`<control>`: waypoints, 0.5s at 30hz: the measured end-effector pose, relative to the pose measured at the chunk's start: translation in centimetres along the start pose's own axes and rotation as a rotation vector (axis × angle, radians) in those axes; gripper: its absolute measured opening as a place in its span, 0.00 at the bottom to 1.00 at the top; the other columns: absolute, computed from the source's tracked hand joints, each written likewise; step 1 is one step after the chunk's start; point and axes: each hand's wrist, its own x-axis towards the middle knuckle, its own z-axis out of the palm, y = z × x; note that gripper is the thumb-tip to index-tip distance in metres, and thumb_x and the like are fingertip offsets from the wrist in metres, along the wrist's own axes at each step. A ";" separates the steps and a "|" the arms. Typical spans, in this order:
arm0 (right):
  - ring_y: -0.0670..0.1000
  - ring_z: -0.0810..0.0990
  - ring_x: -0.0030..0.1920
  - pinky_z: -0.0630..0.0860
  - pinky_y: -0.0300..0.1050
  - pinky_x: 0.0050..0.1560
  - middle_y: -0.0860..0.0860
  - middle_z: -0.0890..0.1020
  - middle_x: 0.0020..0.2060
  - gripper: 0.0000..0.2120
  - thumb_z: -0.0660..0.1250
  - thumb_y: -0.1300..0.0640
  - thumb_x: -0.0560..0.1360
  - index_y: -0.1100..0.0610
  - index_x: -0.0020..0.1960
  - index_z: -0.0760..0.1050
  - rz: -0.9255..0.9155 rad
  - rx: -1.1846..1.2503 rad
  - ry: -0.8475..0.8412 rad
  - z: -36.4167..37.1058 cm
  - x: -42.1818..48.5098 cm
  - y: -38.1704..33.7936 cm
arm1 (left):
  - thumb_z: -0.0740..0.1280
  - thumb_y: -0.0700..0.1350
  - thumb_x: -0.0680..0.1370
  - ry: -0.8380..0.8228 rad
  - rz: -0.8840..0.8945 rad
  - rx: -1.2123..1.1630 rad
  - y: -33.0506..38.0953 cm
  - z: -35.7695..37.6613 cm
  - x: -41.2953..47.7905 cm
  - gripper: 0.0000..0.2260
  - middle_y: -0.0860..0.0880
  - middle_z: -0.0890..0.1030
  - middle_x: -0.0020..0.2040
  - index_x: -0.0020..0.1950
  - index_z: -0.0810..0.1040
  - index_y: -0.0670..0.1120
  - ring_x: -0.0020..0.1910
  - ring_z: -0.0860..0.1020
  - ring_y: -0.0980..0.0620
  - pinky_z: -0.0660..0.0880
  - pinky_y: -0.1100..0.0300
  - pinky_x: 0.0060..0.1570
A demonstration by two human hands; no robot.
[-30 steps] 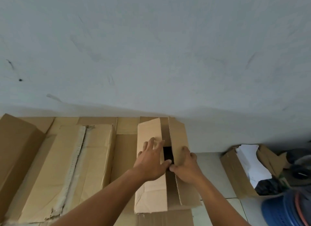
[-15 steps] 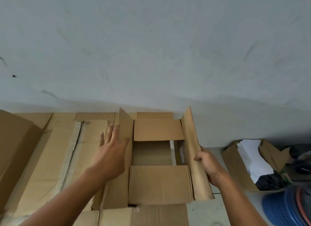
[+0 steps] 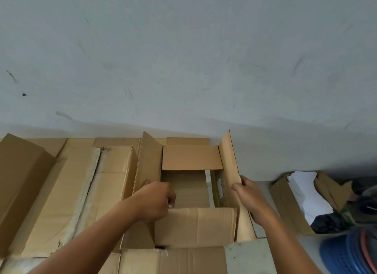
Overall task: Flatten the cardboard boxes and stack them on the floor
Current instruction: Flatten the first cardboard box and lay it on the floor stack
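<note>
The open box [image 3: 186, 189] sits on the floor against the wall, on top of flattened cardboard [image 3: 81, 192]. Your left hand [image 3: 155, 200] curls its fingers over the left corner of the near flap [image 3: 195, 226]. Your right hand [image 3: 250, 194] grips the edge of the right flap [image 3: 229, 161]. Expect light, stiff corrugated board that bends cleanly only along its creases. Hold close to the fold lines rather than the floppy flap tips, and it should collapse easily.

box [image 3: 195, 226]: matt brown corrugated cardboard | wall [image 3: 183, 59]: matt scuffed plaster | basket [image 3: 346, 253]: blue plastic
</note>
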 end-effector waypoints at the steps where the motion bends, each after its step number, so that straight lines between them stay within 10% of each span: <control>1: 0.43 0.74 0.43 0.73 0.40 0.44 0.46 0.77 0.43 0.14 0.62 0.59 0.79 0.54 0.64 0.71 0.002 -0.025 -0.007 0.0 0.0 0.0 | 0.61 0.37 0.71 -0.034 0.026 -0.039 -0.1 -0.2 -0.5 0.15 0.54 0.77 0.63 0.48 0.83 0.52 0.64 0.74 0.53 0.59 0.43 0.71; 11: 0.55 0.67 0.72 0.70 0.56 0.68 0.52 0.65 0.74 0.37 0.67 0.49 0.76 0.49 0.79 0.52 -0.123 -0.334 0.015 1.1 1.4 -0.7 | 0.68 0.50 0.73 -0.207 0.053 0.078 0.8 1.6 -4.5 0.22 0.54 0.66 0.75 0.68 0.72 0.60 0.77 0.59 0.54 0.34 0.35 0.74; 15: 0.59 0.64 0.73 0.68 0.56 0.70 0.58 0.65 0.72 0.33 0.69 0.54 0.73 0.57 0.75 0.62 -0.589 -0.882 0.328 2.1 2.8 -4.6 | 0.68 0.59 0.72 0.013 -0.067 0.218 0.7 2.1 -4.5 0.32 0.48 0.40 0.81 0.74 0.62 0.61 0.78 0.34 0.39 0.34 0.32 0.72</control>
